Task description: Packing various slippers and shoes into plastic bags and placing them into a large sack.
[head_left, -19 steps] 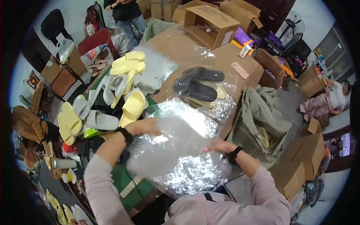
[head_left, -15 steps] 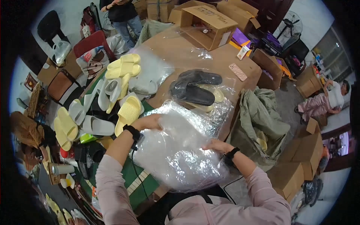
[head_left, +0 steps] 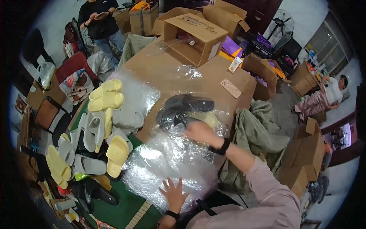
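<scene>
My left hand [head_left: 174,195] lies flat with its fingers spread on a pile of clear plastic bags [head_left: 152,171] at the table's near edge. Beyond it, my right hand [head_left: 204,134] is closed at one black slipper [head_left: 173,119] of a pair; its fingertips are slightly blurred. The other black slipper [head_left: 194,104] lies just behind, over plastic film. A pale yellow slipper [head_left: 209,119] shows partly beside the right hand. To the left sit several loose slippers, among them a yellow pair [head_left: 106,94], a single yellow slipper [head_left: 117,154] and a grey slipper [head_left: 90,165].
A phone in a pink case [head_left: 230,88] lies at the table's right side. An open cardboard box [head_left: 198,36] stands at the back. A green-grey woven sack [head_left: 257,133] slumps off the right edge. One person [head_left: 101,26] stands behind the table; another person [head_left: 324,93] sits at right.
My left hand has come down and back, now flat on the bags. My right hand has let go of the plastic and reached forward to the black slippers, shifting one. The view has turned slightly.
</scene>
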{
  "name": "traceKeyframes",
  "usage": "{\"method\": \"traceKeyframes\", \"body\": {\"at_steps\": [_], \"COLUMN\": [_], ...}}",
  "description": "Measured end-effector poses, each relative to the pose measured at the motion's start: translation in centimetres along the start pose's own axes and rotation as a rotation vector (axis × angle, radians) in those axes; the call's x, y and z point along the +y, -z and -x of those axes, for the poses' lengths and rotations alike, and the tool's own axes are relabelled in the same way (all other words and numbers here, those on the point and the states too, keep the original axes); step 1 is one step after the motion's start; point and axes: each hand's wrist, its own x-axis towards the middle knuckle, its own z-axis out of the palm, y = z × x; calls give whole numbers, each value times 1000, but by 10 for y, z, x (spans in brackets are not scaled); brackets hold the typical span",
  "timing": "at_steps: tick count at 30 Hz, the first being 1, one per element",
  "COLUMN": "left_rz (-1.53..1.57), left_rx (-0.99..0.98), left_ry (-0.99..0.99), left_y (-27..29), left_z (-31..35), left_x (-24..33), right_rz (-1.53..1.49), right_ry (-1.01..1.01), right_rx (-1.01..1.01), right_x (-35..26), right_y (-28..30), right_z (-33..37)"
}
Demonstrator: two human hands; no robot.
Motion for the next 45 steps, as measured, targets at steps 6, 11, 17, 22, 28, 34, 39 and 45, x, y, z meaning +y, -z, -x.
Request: {"method": "traceKeyframes", "body": {"at_steps": [6,11,17,22,28,34,39,45], "left_rz": [7,174,84,505,101,972,2283,1959], "left_rx": [163,22,116,674,1333,651,114,322], "left_ry": [19,84,69,38,-270,-260,63,-80], "left_y": [-48,-16,-33,-9,96,89,19,-83], "left_z": [-12,-8,-4,9,87,76,47,16], "left_x": [5,6,4,9,61,50,9,-45], "right_rz": [188,332,-88,-83,636,645,544,508], "right_ry": [108,23,405,773,789,1024,1077,716], "right_rx": [227,240,690,-129,-247,-321,507,229], "right_x": [63,57,13,-78,-125,-170,-133,-50], "right_y": [14,-23,32,88,121,68,-30,-148], "right_z": [-195,-216,-184,14,156,205,168,118]}}
